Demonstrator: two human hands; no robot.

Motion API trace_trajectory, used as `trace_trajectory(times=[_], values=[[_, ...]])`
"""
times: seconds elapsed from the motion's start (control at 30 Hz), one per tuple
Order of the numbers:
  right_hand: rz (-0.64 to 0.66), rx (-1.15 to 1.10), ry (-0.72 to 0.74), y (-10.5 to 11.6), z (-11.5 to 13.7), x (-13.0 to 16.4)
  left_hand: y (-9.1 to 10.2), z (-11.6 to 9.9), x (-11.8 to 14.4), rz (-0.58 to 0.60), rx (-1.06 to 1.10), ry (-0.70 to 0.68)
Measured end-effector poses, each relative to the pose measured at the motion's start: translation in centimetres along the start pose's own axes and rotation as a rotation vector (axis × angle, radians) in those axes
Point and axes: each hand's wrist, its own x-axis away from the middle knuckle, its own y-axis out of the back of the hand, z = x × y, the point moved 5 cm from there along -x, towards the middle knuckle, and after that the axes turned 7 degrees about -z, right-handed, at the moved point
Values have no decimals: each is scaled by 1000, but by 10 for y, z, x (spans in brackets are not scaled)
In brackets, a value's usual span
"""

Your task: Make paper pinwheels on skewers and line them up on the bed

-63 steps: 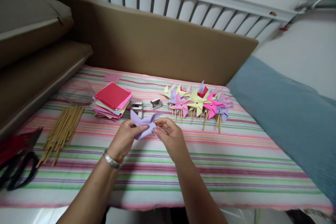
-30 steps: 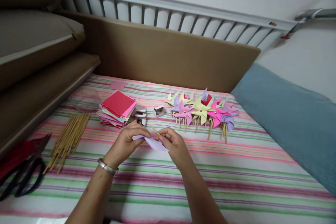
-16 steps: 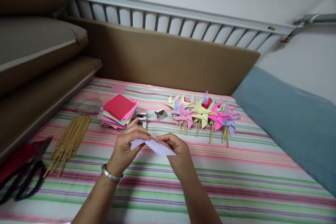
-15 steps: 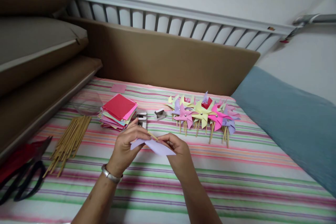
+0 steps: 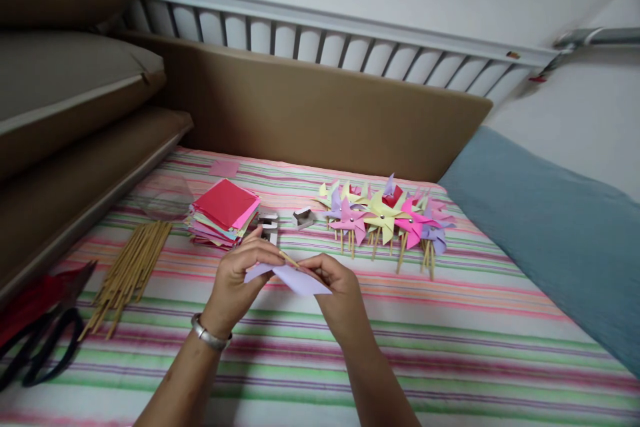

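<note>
Striped cloth (image 5: 450, 340) over a flat surface, tan headboard behind. Lilac paper pinwheel (image 5: 295, 277): held above the cloth between both hands, thin wooden stick (image 5: 289, 258) poking up from it. Left hand (image 5: 240, 277): closed, pinching the paper's left edge. Right hand (image 5: 335, 287): closed, gripping the right side. Beyond: finished pinwheels (image 5: 385, 217) in a cluster; coloured paper stack (image 5: 225, 210); bundle of bamboo sticks (image 5: 131, 267) at left; black scissors (image 5: 35, 350) far left.

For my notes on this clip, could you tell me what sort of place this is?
Probably a bedroom at home: a striped cloth covers a bed used as a craft table, with a slatted rail and stacked cushions behind.
</note>
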Motion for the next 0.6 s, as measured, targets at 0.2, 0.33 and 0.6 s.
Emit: trace_trajectory(times=[0.2,0.33,0.6], values=[[-11,20,12,0,-3,0,0,0,0,0,-8,-2],[-6,32,28,0,-1,0,-1,0,-1,-7,-6,2],[-17,51,41,1,0,-1,-1,0,-1,-16,3,30]])
